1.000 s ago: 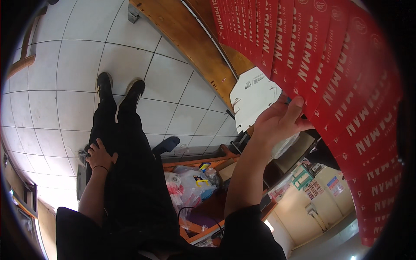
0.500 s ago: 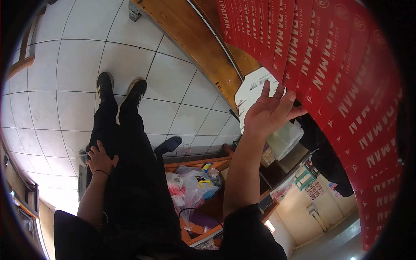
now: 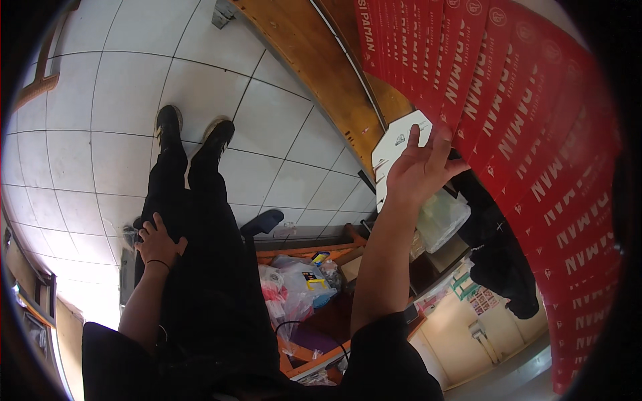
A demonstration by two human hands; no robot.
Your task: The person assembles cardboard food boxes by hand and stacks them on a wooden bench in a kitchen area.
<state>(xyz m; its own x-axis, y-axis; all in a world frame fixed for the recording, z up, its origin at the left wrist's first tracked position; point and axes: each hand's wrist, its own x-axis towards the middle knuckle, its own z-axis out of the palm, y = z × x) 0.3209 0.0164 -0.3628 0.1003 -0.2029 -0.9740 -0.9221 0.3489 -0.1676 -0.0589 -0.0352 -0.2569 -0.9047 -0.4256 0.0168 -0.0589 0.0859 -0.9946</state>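
A fanned stack of red printed cardboard sheets [image 3: 508, 127] spreads over the right side, its sheets overlapping. My right hand [image 3: 420, 170] is raised at the inner edge of that stack. Its fingers are stretched and apart, and their tips meet or nearly meet the red edge; contact is hard to tell. Just past the hand lies a white cardboard piece [image 3: 396, 146] with cut corners and a small dark print, partly under the red sheets. My left hand [image 3: 158, 244], a dark band at its wrist, rests with spread fingers on my left thigh, holding nothing.
A brown wooden table [image 3: 314, 57] runs along the far side. Clear plastic bags [image 3: 294, 287] fill an orange wooden shelf near my right leg. A pale plastic bag [image 3: 443, 220] hangs beside my right forearm. A dark slipper [image 3: 263, 222] is on the white tiled floor [image 3: 267, 137].
The view has shifted slightly. My right hand's fingers have changed pose a little at the red sheets' edge. My left hand stays on my thigh.
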